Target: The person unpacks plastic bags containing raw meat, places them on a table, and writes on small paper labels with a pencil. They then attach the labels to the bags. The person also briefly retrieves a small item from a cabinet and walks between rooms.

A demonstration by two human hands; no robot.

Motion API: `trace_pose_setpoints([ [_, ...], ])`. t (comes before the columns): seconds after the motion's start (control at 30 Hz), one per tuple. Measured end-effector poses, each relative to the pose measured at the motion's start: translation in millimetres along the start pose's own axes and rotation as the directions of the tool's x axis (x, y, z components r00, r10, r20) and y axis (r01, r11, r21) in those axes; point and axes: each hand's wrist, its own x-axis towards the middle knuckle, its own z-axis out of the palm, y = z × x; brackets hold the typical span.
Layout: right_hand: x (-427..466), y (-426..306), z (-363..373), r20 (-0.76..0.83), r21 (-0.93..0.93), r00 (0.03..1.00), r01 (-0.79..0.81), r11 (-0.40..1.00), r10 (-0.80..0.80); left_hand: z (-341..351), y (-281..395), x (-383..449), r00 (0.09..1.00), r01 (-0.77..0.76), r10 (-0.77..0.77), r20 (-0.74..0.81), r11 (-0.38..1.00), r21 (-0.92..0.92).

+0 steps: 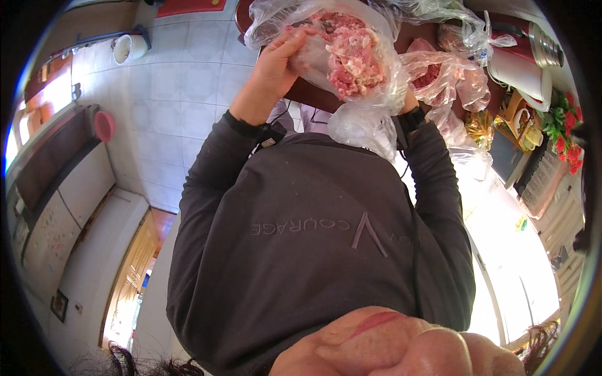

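Observation:
A clear plastic bag (pixel 360 120) lies spread open over the near edge of a dark red-brown table, with a clump of raw ground meat (pixel 355 61) on it. At the bag's left side, my left hand (pixel 280 58) grips the plastic, its thumb on top near the meat. My right hand (pixel 410 102) is at the bag's right side, mostly hidden behind the plastic; its fingers do not show. Just right of it, a thin pinkish plastic bag (pixel 447 70) holds more red meat.
More plastic bags (pixel 458 35), a red flask with a metal top (pixel 545 44) and a white container (pixel 522 82) crowd the table's right side. Red artificial-looking flowers (pixel 571 127) stand farther right. A white bucket (pixel 129 49) and a pink basin (pixel 104 126) are off to the left.

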Motion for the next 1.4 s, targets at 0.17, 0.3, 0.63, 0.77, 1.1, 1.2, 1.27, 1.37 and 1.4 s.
trace_pose_setpoints([
  [0.17,-11,1,16,-0.180,-0.081,0.982,-0.070,0.994,0.054,22,13,-34,0.980,-0.168,0.174,-0.097,0.984,0.066],
  [0.3,-20,12,36,-0.236,-0.101,0.972,-0.015,0.995,-0.009,37,25,-54,0.975,-0.206,0.208,-0.072,0.978,0.042],
  [0.63,-25,37,46,-0.191,-0.094,0.976,0.091,0.991,-0.108,64,65,-71,0.985,-0.151,0.169,-0.032,0.938,0.312],
  [0.77,-15,48,32,-0.152,-0.253,0.978,0.101,0.962,-0.142,58,72,-65,0.999,-0.013,0.006,0.037,0.981,0.193],
  [1.1,11,76,19,-0.205,-0.601,0.896,0.203,0.773,-0.395,39,80,-54,0.966,0.048,-0.153,0.206,0.896,0.441],
  [1.2,-12,62,39,-0.360,-0.612,0.828,0.139,0.778,-0.431,39,77,-54,0.976,0.024,-0.135,0.171,0.846,0.532],
  [1.27,-35,49,54,-0.363,-0.715,0.750,0.156,0.682,-0.552,39,77,-53,0.974,0.042,-0.147,0.170,0.863,0.503],
  [1.37,-77,28,69,-0.355,-0.828,0.675,0.093,0.553,-0.647,40,77,-50,0.978,0.000,-0.105,0.182,0.866,0.500],
  [1.4,-93,22,71,-0.303,-0.883,0.637,0.092,0.461,-0.709,41,77,-51,0.974,-0.037,-0.076,0.211,0.873,0.486],
])
